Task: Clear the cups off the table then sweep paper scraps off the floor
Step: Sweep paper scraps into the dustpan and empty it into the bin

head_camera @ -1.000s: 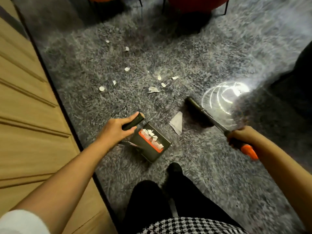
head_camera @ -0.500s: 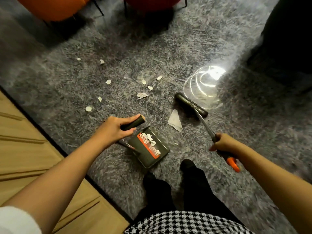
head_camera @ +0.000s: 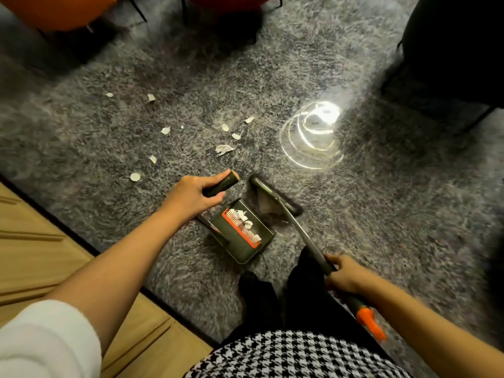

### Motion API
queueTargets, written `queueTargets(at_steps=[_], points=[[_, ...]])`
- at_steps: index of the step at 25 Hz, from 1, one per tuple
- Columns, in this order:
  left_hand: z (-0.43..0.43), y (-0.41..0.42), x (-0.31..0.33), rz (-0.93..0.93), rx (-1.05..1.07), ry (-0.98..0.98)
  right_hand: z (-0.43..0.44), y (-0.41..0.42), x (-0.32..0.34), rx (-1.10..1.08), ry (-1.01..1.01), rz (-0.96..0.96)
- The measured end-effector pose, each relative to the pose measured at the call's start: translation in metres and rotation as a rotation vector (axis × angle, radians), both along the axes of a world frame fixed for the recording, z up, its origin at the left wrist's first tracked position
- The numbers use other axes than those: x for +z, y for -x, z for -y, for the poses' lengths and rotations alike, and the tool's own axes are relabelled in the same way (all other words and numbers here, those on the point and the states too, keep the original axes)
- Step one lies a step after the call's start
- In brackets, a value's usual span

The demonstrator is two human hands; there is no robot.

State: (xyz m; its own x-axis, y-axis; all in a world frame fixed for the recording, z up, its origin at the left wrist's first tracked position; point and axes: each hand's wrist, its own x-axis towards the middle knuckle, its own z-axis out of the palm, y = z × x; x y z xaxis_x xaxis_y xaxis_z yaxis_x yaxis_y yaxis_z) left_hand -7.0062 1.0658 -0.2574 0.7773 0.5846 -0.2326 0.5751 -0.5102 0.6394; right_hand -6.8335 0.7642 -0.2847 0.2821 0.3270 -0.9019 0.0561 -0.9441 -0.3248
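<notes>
- Left hand (head_camera: 191, 196) fingers grasp the dustpan (head_camera: 242, 236) handle.
- Right hand (head_camera: 345, 276) fingers grasp the broom (head_camera: 302, 230).
- Paper scraps (head_camera: 224, 149) lie on the rug (head_camera: 381, 214).

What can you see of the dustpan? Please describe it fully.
The dustpan is dark green, plastic-looking and box-shaped, with an orange comb strip across it. It sits on the grey carpet, holding white paper scraps. The left hand grips its dark handle. The broom head lies close beside it.
</notes>
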Motion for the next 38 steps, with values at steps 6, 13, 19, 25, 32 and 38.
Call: queueTargets(at_steps=[6, 13, 19, 25, 32, 38], points=[[0.001, 0.016, -0.003, 0.024, -0.001, -0.032, -0.011, 0.020, 0.031, -0.150, -0.043, -0.203], [0.007, 0.023, -0.002, -0.024, -0.031, -0.083, -0.019, -0.008, 0.087, -0.336, -0.106, -0.384], [0.004, 0.044, -0.003, 0.027, 0.013, -0.072, -0.037, -0.019, 0.100, -0.250, -0.127, -0.317], [-0.001, 0.091, -0.010, 0.159, 0.360, -0.095, -0.094, -0.028, 0.093, -0.044, -0.148, -0.186], [0.004, 0.150, 0.002, 0.241, 0.748, -0.035, -0.241, -0.050, 0.074, 0.271, -0.146, -0.144], [0.008, 0.162, 0.025, 0.191, 1.079, 0.028, -0.407, -0.049, 0.067, 0.575, -0.165, -0.099]])
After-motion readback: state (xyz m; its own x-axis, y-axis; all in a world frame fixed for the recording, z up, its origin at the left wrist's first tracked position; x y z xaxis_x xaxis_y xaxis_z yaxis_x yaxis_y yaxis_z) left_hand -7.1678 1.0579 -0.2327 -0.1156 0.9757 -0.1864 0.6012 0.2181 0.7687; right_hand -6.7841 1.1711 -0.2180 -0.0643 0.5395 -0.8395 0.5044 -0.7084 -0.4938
